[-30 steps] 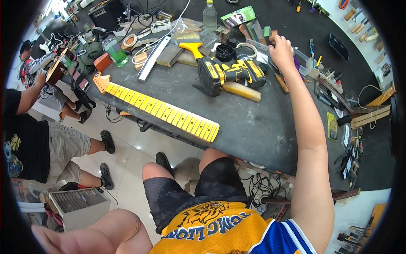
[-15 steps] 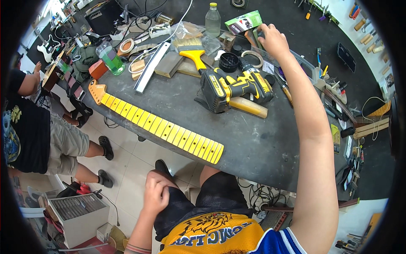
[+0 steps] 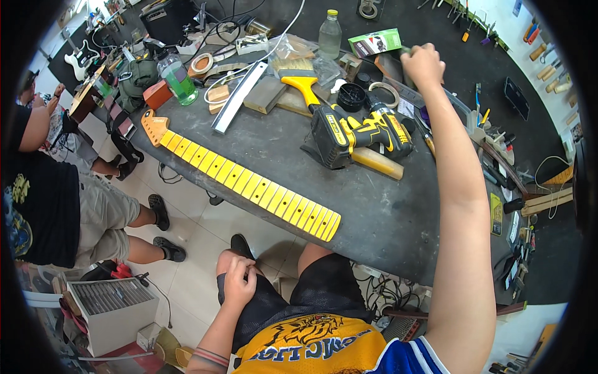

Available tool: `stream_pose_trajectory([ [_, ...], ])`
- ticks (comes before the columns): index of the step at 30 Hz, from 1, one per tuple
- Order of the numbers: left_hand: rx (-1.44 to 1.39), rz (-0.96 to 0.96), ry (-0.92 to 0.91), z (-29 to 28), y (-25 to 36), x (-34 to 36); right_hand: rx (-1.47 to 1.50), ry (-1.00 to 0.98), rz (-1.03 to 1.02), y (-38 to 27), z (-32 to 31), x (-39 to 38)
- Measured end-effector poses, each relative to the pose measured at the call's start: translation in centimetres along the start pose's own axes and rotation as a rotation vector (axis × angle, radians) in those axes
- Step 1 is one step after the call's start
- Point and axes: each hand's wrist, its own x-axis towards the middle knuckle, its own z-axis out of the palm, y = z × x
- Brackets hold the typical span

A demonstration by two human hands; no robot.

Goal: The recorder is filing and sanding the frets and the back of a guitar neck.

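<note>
My right hand (image 3: pixel 425 66) reaches to the back of the bench, its fingers curled down beside a green and white packet (image 3: pixel 375 43). Whatever it grips, if anything, is hidden under the fingers; a brown block (image 3: pixel 387 66) lies just left of it. On my thigh rests my left hand (image 3: pixel 240 282), fingers loosely curled with nothing visible in them. A guitar neck (image 3: pixel 249 186) with a yellow fretboard lies along the bench's near edge. Behind its right half, a yellow and black cordless drill (image 3: pixel 361 134) lies beside a wooden stick (image 3: pixel 378 163).
A wide brush (image 3: pixel 300 81), metal straightedge (image 3: pixel 240 96), grey block (image 3: pixel 264 95), green-liquid bottle (image 3: pixel 179 78) and glass bottle (image 3: pixel 330 36) crowd the back of the bench. A round black container (image 3: pixel 352 96) sits behind the drill. Another person (image 3: pixel 50 181) stands at left.
The view has shifted, moving the bench items slightly rightward in the picture. My right hand remains at the back, its fingers now curled lower. My left hand still rests on my thigh.
</note>
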Motion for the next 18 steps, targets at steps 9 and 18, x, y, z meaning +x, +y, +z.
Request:
stream_pose_trajectory([
  [9,0.002,-0.013,0.027,-0.1,-0.7,-0.2,0.282,0.18,0.263,5.4,-2.7,1.6],
  [18,-0.014,0.006,0.052,-1.6,-0.3,-0.6,1.111,0.151,0.071,1.8,-15.7,-14.6],
])
